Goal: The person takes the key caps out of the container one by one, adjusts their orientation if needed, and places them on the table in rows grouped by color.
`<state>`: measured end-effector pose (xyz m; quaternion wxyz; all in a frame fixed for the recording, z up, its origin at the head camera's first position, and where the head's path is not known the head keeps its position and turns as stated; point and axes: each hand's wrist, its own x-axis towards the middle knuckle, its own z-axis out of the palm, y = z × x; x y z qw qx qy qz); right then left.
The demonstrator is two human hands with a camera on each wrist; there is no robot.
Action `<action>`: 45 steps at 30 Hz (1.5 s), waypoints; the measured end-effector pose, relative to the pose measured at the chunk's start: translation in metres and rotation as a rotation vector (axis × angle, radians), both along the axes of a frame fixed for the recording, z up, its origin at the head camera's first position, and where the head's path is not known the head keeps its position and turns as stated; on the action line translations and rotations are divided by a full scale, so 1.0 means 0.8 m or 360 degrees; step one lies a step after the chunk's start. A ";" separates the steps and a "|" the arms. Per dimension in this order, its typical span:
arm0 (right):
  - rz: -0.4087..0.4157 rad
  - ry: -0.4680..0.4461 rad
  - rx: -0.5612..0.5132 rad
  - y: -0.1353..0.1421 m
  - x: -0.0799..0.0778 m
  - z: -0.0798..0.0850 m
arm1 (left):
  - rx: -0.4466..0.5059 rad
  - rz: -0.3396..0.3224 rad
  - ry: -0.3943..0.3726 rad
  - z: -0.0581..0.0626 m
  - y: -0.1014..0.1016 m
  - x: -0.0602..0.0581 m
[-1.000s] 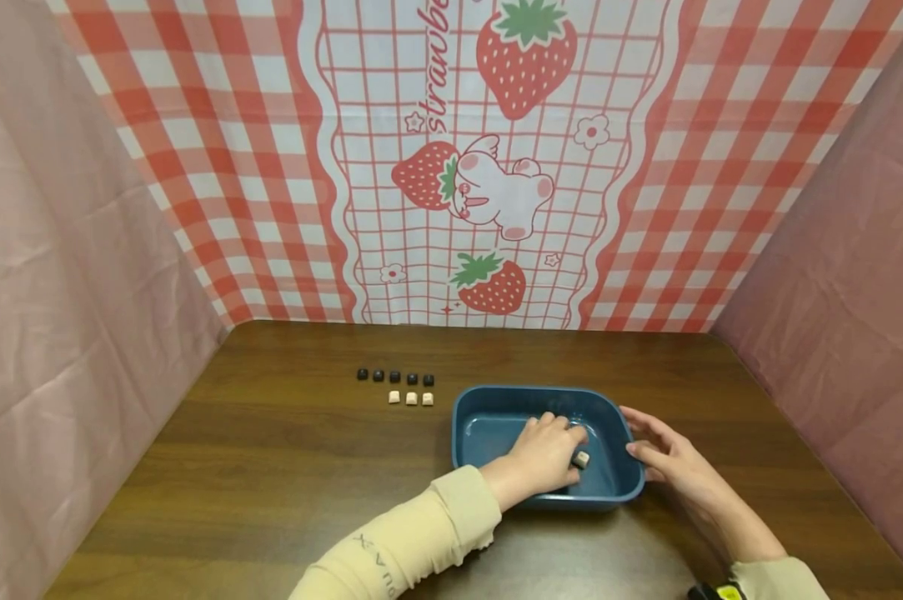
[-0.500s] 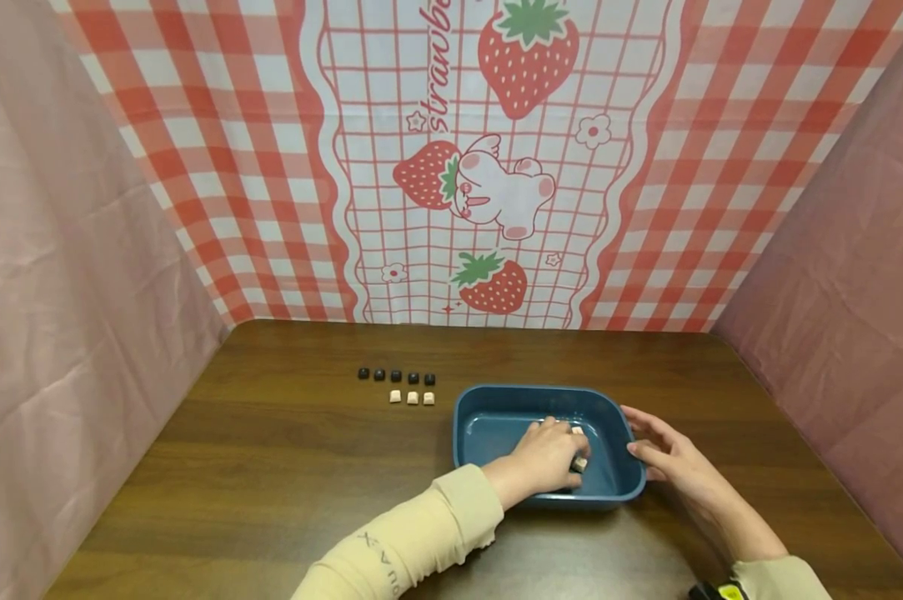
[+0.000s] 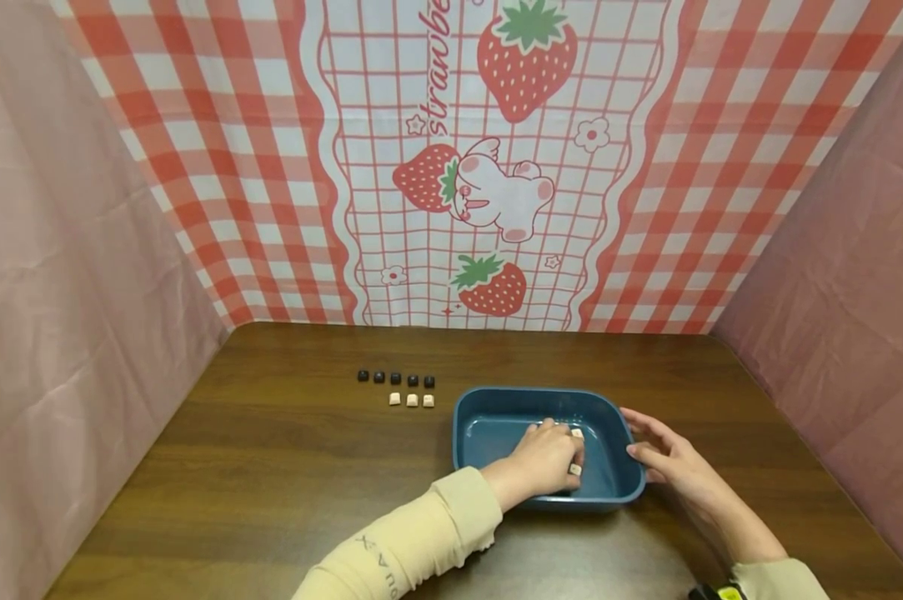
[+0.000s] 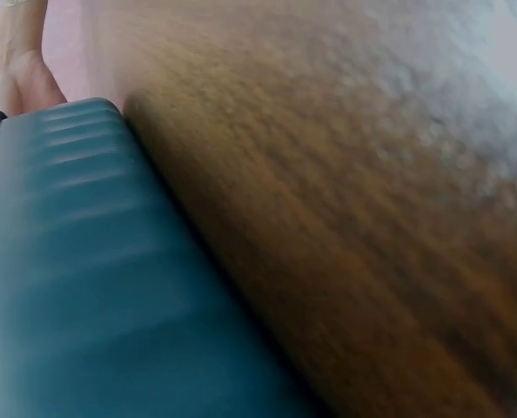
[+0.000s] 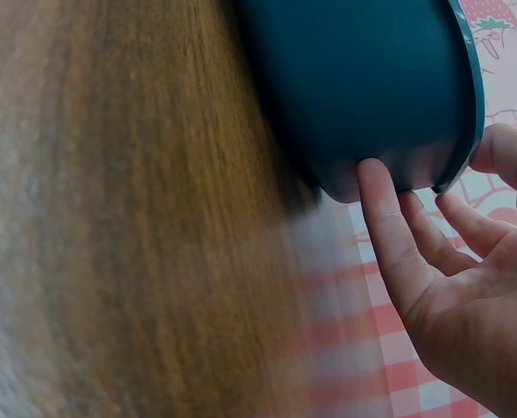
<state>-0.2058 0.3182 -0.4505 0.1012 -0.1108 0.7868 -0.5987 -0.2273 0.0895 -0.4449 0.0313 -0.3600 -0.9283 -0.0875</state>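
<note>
My left hand (image 3: 544,458) reaches down inside the blue box (image 3: 469,400). A white keycap (image 3: 575,470) sits between its index finger and thumb, seemingly pinched. Another white keycap (image 3: 577,433) shows just past the knuckles; whatever lies under the palm is hidden. At the box's right end, my right hand (image 3: 672,458) grips the wall, thumb at the rim and fingers against the outside. In the right wrist view, those fingers (image 5: 389,226) touch the box's end wall (image 5: 372,96). Only the box's outer side (image 4: 110,261) appears in the left wrist view, without the left hand.
Left of the box, a row of several black keycaps (image 3: 395,378) lies on the brown wooden table (image 3: 271,467). Three white keycaps (image 3: 412,400) form a shorter row in front of it. A strawberry-print cloth (image 3: 489,208) hangs behind the table, with pink cloth at both sides.
The white keycap by my left thumb has shifted slightly toward the thumb, and the finger and thumb have drawn closer around it. Another white keycap has come into sight past the knuckles.
</note>
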 end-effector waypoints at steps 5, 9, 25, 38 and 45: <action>0.0008 -0.0009 -0.0033 0.001 0.000 -0.001 | 0.0016 0.0000 0.0047 0.004 -0.002 0.000; 0.0002 -0.0031 -0.0039 0.001 0.000 -0.001 | 0.0027 -0.0007 0.0076 0.009 -0.006 0.000; -0.0008 -0.0019 -0.0036 0.000 0.001 -0.001 | -0.0022 -0.0016 0.0052 0.041 -0.039 0.004; -0.0043 -0.0041 0.0000 0.000 0.003 0.001 | -0.0007 -0.0052 0.0125 0.074 -0.069 0.003; -0.0033 -0.0057 0.0011 0.000 0.002 0.003 | 0.0007 -0.0019 0.0165 0.097 -0.090 0.005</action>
